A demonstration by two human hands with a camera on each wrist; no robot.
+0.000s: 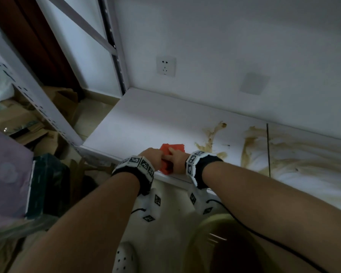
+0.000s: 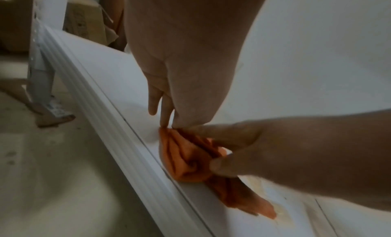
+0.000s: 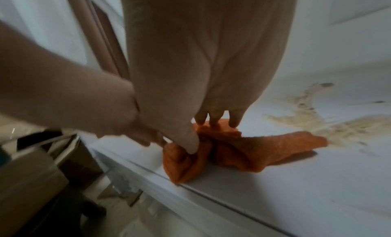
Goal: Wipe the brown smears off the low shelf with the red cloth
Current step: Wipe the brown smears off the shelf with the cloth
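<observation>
The red cloth [image 1: 173, 149] lies bunched at the front edge of the low white shelf [image 1: 146, 123], a little left of the brown smears [image 1: 211, 134]. My right hand [image 1: 172, 154] pinches its folds between thumb and fingers [image 3: 211, 121]. My left hand [image 1: 156, 153] pinches the cloth's left corner. In the left wrist view the left hand [image 2: 171, 125] meets the cloth [image 2: 186, 160] at its top, and the right hand [image 2: 215, 150] grips it from the right. In the right wrist view one end of the cloth [image 3: 264, 150] reaches the nearest smear [image 3: 317, 123].
More, wider smears [image 1: 303, 154] spread right, past a dark seam [image 1: 268, 150] in the shelf. A wall socket [image 1: 165, 66] sits above. A metal rack upright [image 1: 37, 107], cardboard boxes [image 1: 63, 99] and a pink box [image 1: 6, 174] crowd the floor at left.
</observation>
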